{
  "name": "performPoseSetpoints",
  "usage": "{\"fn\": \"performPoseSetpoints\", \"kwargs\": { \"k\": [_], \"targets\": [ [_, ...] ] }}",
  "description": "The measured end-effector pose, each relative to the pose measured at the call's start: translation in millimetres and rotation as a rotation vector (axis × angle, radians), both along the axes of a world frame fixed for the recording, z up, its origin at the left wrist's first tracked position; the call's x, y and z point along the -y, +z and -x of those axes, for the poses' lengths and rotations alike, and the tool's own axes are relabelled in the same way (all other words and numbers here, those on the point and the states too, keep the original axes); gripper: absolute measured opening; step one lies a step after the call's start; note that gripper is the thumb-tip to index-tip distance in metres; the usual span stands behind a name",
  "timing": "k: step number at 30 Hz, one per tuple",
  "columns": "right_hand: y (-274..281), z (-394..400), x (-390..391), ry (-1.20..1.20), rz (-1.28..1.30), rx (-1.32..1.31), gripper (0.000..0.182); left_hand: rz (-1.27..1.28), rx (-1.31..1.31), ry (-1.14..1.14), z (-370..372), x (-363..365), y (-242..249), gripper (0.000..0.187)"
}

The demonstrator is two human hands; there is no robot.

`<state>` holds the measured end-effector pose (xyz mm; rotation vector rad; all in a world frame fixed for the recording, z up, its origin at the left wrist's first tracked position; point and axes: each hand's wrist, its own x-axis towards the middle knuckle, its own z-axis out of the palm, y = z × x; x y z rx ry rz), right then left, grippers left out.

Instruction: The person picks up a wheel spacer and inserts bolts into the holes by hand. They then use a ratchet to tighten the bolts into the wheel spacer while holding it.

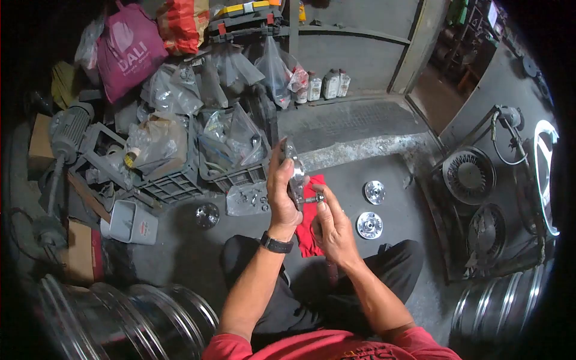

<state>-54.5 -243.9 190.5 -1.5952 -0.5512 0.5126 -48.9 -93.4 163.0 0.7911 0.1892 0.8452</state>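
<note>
We held a metal hub (pixel 294 174) upright in our left hand (pixel 281 195), fingers wrapped round its edge, long axis near to far. Our right hand (pixel 333 231) pinched a bolt (pixel 314 197) pointing left into it.

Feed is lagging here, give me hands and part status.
Left hand grips metal hub plate upright. Right hand fingers its bolt. Red rag beneath, nothing blocking.

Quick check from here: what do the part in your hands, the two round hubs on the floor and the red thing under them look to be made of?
The flanged part in the left hand looks like bare grey metal with a dull sheen; the right hand is at a bolt that looks like steel. The two hubs shine bright, probably machined or plated metal. The red piece looks like soft cloth, creased and matte.
</note>
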Motion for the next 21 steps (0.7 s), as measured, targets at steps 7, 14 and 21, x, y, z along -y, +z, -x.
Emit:
{"fn": "performPoseSetpoints", "kwargs": {
  "k": [7,14,21],
  "targets": [
    [-24,-15,2,-0.003,0.067,0.367,0.045,0.336,-0.062,-0.221,1,-5,4,0.046],
    [-17,-10,6,-0.044,-0.094,0.085,0.044,0.442,-0.01,-0.366,7,-11,10,0.056],
    [-4,-19,13,-0.069,-0.355,-0.096,0.05,0.552,0.311,-0.531,17,-14,17,0.079]
  ]
}}
